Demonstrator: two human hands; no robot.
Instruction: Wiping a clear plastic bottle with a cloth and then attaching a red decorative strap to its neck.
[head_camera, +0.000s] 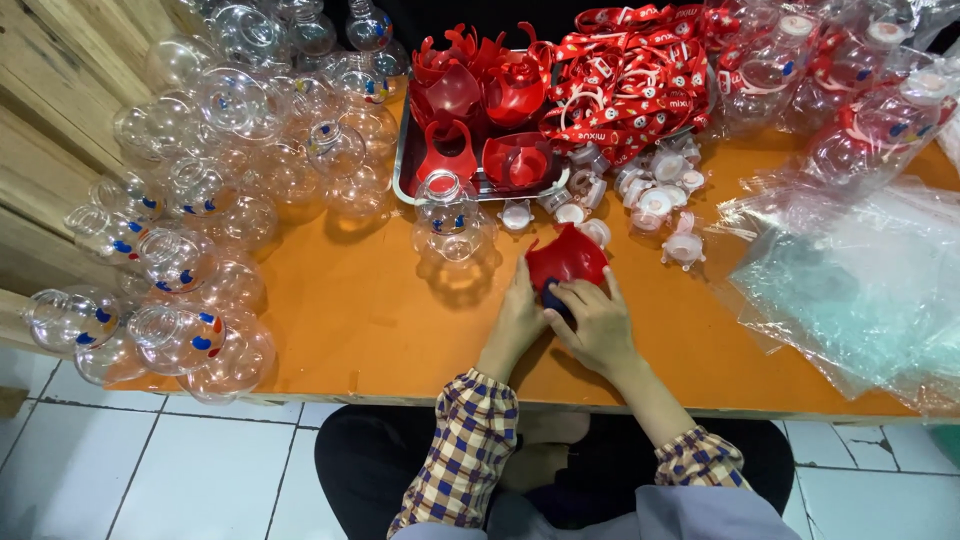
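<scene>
Near the orange table (380, 330) front edge, both hands (517, 322) (598, 325) around a red cap (565, 259).

The scene was brightly and evenly lit from above. The orange bench (360, 320) showed soft, short shadows under the hands (565, 315) and beneath the clear, round plastic bottles (200, 200), which caught many small white glints. The crinkled clear plastic bags (860, 280) threw pale glare. The wide lens bowed the straight lines of the wooden slats (50, 130) at the left edge. Focus was fairly sharp at the centre and softer towards the corners, with saturated reds.
</scene>
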